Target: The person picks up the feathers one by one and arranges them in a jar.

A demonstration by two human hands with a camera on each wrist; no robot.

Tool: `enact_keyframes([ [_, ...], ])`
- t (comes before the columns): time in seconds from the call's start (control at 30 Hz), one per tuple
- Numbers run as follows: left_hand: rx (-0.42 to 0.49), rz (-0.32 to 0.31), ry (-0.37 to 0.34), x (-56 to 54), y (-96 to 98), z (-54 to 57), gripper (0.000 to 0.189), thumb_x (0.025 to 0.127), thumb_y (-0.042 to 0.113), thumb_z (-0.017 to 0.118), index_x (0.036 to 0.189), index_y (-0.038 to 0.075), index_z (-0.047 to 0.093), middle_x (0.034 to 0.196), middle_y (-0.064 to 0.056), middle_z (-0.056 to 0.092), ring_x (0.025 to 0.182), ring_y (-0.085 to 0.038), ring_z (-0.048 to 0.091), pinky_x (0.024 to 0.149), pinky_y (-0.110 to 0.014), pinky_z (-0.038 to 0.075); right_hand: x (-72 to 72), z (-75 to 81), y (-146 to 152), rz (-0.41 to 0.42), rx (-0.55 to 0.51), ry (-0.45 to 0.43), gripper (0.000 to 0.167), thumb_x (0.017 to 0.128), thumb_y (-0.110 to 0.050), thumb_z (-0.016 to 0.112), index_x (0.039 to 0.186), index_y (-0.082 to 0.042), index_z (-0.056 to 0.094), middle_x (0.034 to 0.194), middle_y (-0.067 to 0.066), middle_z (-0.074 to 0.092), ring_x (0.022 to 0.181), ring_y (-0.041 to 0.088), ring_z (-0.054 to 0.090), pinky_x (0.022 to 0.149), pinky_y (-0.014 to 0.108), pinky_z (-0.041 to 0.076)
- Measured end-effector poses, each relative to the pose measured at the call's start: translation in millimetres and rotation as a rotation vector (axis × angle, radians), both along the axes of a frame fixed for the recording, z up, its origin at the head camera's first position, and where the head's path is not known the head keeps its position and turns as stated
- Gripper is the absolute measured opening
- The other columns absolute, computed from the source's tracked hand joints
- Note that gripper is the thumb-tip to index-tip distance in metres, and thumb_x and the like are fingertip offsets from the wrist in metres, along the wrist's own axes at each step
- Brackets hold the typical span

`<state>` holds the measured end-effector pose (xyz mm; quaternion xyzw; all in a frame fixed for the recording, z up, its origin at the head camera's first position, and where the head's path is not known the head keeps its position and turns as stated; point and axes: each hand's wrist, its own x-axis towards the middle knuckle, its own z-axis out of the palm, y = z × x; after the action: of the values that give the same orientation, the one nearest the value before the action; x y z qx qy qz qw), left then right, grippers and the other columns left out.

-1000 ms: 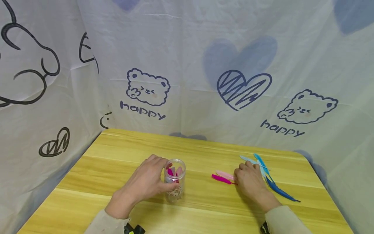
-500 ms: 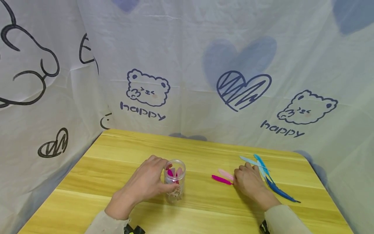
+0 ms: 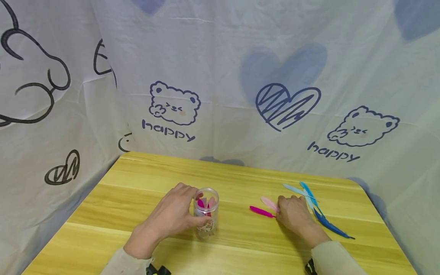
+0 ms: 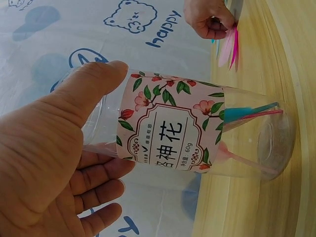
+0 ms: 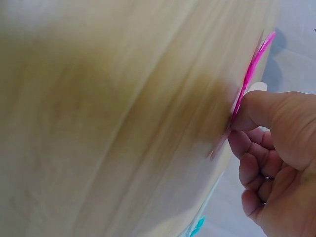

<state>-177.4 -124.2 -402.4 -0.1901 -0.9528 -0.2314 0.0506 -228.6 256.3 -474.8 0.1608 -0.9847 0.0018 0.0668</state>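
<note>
My left hand holds a clear plastic jar upright on the table, thumb on one side and fingers on the other. The jar has no lid on and bears a pink floral label. Inside stand several feathers, among them magenta, pale pink and teal ones. To the right, my right hand pinches a pale pink feather near its quill, low over the table. A magenta feather lies beside it, its quill end at the thumb; whether that one is also gripped is unclear.
Beyond my right hand lie a pale blue feather, a bright blue feather and a dark blue feather, partly overlapping. The wood-grain table backs onto a printed white cloth.
The pale pink feather's tip has swung right and away from the magenta feather as my right fingers shifted slightly. My left hand and the jar have stayed in place.
</note>
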Motion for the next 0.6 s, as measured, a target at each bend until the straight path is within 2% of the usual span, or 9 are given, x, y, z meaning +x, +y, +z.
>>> enact_keyframes([
  [0.17, -0.001, 0.000, -0.009, 1.1, -0.7, 1.0, 0.068, 0.074, 0.058, 0.091, 0.123, 0.014, 0.071, 0.112, 0.007, 0.071, 0.115, -0.016, 0.058, 0.105, -0.042, 0.051, 0.8, 0.0, -3.5, -0.016, -0.041, -0.013, 0.020, 0.083, -0.012, 0.078, 0.074, -0.014, 0.060, 0.066, -0.002, 0.059, 0.065, 0.022, 0.048, 0.067, 0.040, 0.031],
  [0.33, -0.002, -0.001, -0.007, 1.1, -1.0, 1.0, 0.069, 0.075, 0.058, 0.091, 0.123, 0.013, 0.071, 0.112, 0.006, 0.071, 0.115, -0.016, 0.058, 0.105, -0.043, 0.050, 0.4, -0.3, -4.8, -0.021, -0.024, 0.008, 0.018, 0.086, -0.018, 0.083, 0.076, -0.018, 0.068, 0.066, -0.006, 0.063, 0.065, 0.019, 0.047, 0.067, 0.039, 0.031],
  [0.47, 0.000, -0.003, -0.003, 1.2, -1.2, 1.3, 0.068, 0.075, 0.057, 0.091, 0.123, 0.013, 0.071, 0.112, 0.006, 0.071, 0.115, -0.017, 0.058, 0.105, -0.043, 0.051, 1.0, 0.7, -4.8, -0.002, 0.003, 0.070, 0.024, 0.086, -0.020, 0.085, 0.074, -0.018, 0.064, 0.064, -0.005, 0.059, 0.065, 0.020, 0.047, 0.068, 0.040, 0.032],
  [0.6, 0.000, -0.002, 0.000, 0.8, -1.0, 1.7, 0.068, 0.075, 0.057, 0.091, 0.122, 0.013, 0.071, 0.112, 0.006, 0.071, 0.115, -0.016, 0.058, 0.105, -0.043, 0.051, 0.6, -0.3, -3.1, 0.051, 0.021, 0.203, 0.027, 0.089, -0.019, 0.080, 0.073, -0.017, 0.058, 0.069, -0.002, 0.052, 0.075, 0.025, 0.046, 0.073, 0.044, 0.033],
])
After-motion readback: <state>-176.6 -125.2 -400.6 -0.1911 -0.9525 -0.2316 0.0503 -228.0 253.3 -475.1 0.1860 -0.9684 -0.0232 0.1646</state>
